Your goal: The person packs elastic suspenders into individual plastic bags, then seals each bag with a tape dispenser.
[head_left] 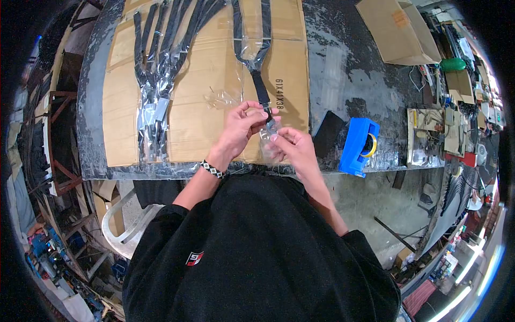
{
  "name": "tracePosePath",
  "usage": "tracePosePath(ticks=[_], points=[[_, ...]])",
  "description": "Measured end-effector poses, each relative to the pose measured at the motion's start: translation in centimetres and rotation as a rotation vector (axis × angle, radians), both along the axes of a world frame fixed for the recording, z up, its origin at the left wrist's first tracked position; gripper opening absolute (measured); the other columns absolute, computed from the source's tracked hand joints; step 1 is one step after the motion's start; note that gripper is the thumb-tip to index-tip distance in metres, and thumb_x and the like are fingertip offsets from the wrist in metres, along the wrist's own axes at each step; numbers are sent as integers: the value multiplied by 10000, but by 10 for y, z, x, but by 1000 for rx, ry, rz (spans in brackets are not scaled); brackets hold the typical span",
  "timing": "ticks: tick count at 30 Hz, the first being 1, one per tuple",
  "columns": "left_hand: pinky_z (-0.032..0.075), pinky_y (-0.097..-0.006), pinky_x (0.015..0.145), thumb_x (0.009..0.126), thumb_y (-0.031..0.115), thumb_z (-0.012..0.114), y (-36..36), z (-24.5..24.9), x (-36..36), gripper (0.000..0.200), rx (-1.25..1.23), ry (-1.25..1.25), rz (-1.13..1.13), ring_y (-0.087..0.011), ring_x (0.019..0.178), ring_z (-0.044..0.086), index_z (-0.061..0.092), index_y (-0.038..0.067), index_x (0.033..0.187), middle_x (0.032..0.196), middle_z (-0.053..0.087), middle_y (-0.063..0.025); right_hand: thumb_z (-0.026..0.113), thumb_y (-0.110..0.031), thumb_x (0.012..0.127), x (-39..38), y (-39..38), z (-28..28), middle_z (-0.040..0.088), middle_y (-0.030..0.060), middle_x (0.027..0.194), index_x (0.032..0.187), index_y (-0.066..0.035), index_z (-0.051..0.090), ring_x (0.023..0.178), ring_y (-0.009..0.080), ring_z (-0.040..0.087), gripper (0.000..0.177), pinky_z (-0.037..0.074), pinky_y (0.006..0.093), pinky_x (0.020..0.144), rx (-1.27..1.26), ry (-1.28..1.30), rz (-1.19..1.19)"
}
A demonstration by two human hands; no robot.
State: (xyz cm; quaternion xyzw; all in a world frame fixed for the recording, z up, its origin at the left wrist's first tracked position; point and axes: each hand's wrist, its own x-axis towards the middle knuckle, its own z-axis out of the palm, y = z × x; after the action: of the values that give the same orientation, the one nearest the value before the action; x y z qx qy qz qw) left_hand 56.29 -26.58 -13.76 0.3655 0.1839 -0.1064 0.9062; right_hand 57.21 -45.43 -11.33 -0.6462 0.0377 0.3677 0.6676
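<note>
A black strap (260,86) with two upper branches in clear plastic lies on the flattened cardboard (209,129), its lower end between my hands. My left hand (244,126), with a beaded bracelet at the wrist, pinches the strap near its lower end. Just to the right and lower, my right hand (295,147) grips the clear plastic wrap (266,142) around that end. Several more wrapped black straps (161,80) lie together on the left of the cardboard, with a pale label on them.
A blue tape dispenser (355,146) with yellow-edged tape stands near the table's front edge, beside a black flat piece (329,133). An open cardboard box (399,32) is at the back right. A pale chair (120,228) is below the table at left.
</note>
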Motion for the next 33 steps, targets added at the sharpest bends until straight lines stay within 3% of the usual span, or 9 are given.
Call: tracePosePath(ticks=[5, 11, 14, 18, 20, 22, 24, 26, 33], points=[[537, -366, 937, 968, 122, 616, -8, -19, -4, 180, 56, 4, -42, -227, 1028, 695, 553, 45, 1118, 1161, 702, -189, 624, -166, 979, 1, 9, -10, 722, 68, 847, 976, -19, 655, 662, 102, 656, 150, 470, 234, 560, 25, 18, -102], [483, -396, 1045, 1072, 337, 291, -2, -31, -4, 448, -367, 224, -92, -297, 1247, 575, 472, -7, 1294, 1352, 574, -251, 624, -176, 979, -2, 2, -13, 741, 108, 874, 961, -20, 645, 676, 119, 672, 159, 480, 244, 586, -8, -6, -62], [513, -410, 990, 1067, 243, 353, -1, -43, -8, 386, -480, 236, 3, -294, 1219, 586, 418, 3, 1363, 1315, 574, -183, 624, -170, 978, -1, -5, -11, 742, 110, 870, 953, -21, 642, 670, 117, 668, 152, 475, 241, 582, -32, 5, -22], [515, -417, 1000, 1072, 189, 332, -1, -37, -8, 323, -576, 210, 36, -305, 1181, 600, 440, -6, 1307, 1218, 593, -178, 623, -167, 976, -2, -6, -14, 741, 114, 857, 942, -21, 639, 657, 114, 659, 150, 465, 238, 575, -39, 7, 15], [523, -416, 988, 1074, 170, 326, -2, -57, -8, 288, -657, 181, 64, -306, 1152, 609, 463, -5, 1256, 1163, 601, -181, 624, -166, 974, -2, -6, -14, 741, 117, 854, 940, -21, 638, 651, 115, 656, 149, 460, 238, 571, -39, 5, 27], [530, -425, 987, 1071, 151, 330, -2, -109, -12, 254, -957, -10, -46, -310, 1123, 617, 476, -7, 1205, 1122, 601, -182, 626, -166, 971, -2, -5, -14, 742, 121, 853, 939, -22, 637, 646, 116, 653, 148, 456, 238, 569, -26, 1, 28], [540, -423, 982, 1066, 127, 336, -2, -115, -14, 227, -1011, 3, -19, -311, 1095, 624, 484, -12, 1168, 1092, 603, -181, 617, -160, 975, -1, -5, -13, 743, 102, 847, 933, -19, 648, 629, 112, 646, 151, 450, 236, 552, -24, -2, 31], [552, -411, 973, 1059, 98, 345, -8, -113, -18, 203, -822, 222, 153, -309, 1069, 632, 487, -19, 1145, 1070, 607, -180, 612, -156, 977, 0, -6, -14, 743, 92, 844, 928, -18, 653, 621, 111, 642, 153, 447, 235, 544, -22, -4, 36], [581, -337, 894, 1005, 10, 447, -10, -83, -4, 214, -456, 350, 443, -252, 953, 655, 500, -11, 1212, 1053, 635, -147, 632, -163, 965, 0, -6, -11, 742, 112, 838, 932, -19, 641, 621, 118, 643, 149, 452, 236, 556, -30, 3, 39]])
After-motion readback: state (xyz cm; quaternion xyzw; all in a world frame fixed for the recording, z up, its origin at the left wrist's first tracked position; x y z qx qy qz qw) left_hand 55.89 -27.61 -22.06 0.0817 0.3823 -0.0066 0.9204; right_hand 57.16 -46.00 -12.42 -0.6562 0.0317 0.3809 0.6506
